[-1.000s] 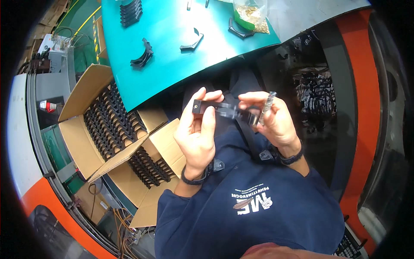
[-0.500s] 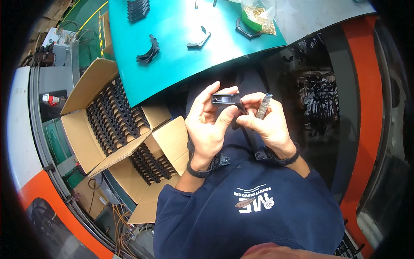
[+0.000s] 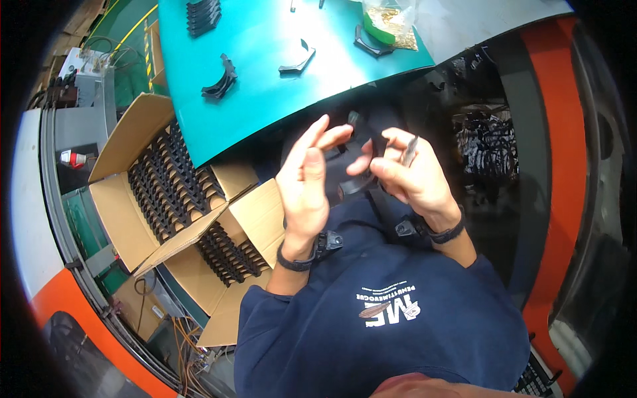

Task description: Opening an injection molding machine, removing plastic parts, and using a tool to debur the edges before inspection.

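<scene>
A black curved plastic part (image 3: 353, 154), smeared by motion, is between my hands above my lap. My left hand (image 3: 305, 189) is open beside it, thumb and fingers apart. The fingertips of my right hand (image 3: 421, 179) grip the part on its right side. A slim grey tool (image 3: 409, 151), perhaps a trimming knife, is also tucked in the right hand and sticks up between the fingers. Its working end cannot be made out.
On the green table (image 3: 245, 123) ahead lie a black curved part (image 3: 220, 79), another curved part (image 3: 297, 60), a stack of them (image 3: 203, 18) and a bag of small brass-coloured pieces (image 3: 393, 26). At left, cardboard boxes (image 3: 109, 202) hold rows of black parts (image 3: 174, 179). An orange machine frame (image 3: 561, 132) stands at right.
My left hand has let go of the black part and spread its fingers. The part has turned in my right hand, and the tool has tilted slightly.
</scene>
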Available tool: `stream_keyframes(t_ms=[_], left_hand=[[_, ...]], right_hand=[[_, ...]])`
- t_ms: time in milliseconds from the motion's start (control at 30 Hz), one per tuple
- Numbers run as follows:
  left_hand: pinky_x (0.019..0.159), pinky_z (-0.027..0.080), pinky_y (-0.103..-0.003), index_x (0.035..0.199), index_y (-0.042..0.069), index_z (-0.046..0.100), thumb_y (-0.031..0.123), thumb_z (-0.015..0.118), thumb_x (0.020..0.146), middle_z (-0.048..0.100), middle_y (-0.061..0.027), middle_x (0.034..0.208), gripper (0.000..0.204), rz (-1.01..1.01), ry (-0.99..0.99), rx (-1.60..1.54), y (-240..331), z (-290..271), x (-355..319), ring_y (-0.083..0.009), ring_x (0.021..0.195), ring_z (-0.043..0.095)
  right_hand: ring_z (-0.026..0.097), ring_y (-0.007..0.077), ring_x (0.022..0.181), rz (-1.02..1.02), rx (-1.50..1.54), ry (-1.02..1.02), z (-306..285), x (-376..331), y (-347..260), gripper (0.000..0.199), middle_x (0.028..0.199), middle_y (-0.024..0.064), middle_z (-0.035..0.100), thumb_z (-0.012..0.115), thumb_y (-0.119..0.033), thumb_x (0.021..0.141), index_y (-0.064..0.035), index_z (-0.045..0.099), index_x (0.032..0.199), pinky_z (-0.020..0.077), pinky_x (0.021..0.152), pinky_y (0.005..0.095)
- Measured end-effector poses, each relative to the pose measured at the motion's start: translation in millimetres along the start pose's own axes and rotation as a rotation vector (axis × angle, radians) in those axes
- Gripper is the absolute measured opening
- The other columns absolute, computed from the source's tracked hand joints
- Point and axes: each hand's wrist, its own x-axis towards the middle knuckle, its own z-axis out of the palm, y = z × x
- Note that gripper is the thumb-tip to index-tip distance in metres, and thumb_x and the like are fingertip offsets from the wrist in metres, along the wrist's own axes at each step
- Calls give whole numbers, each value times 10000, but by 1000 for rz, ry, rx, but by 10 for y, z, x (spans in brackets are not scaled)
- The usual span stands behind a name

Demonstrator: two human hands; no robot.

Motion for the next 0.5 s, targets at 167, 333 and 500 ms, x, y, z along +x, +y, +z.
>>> stream_keyframes(t_ms=[167,333,500], left_hand=[[915,453,-308,1183,-46,584,145,693,862,642,-117,1043,389,19,-124,47,38,-91,-129,-182,985,603],[936,452,-284,1172,-41,590,3,751,789,634,-112,1083,417,-52,3,23,1,5,-180,-165,1015,598],[920,481,-313,1176,-41,573,-76,774,722,650,-155,1082,497,165,124,198,-1,36,-208,-213,1016,624]], right_hand=[[433,17,431,-116,147,84,-2,40,7,151,958,159,709,625,-109,922,-6,548,1000,314,383,144],[445,11,464,-144,136,91,50,22,54,153,989,154,704,635,-71,908,-5,557,1022,318,397,144],[459,-3,522,-249,-46,122,-65,23,31,248,1047,133,692,696,-37,844,-22,589,1068,335,433,145]])
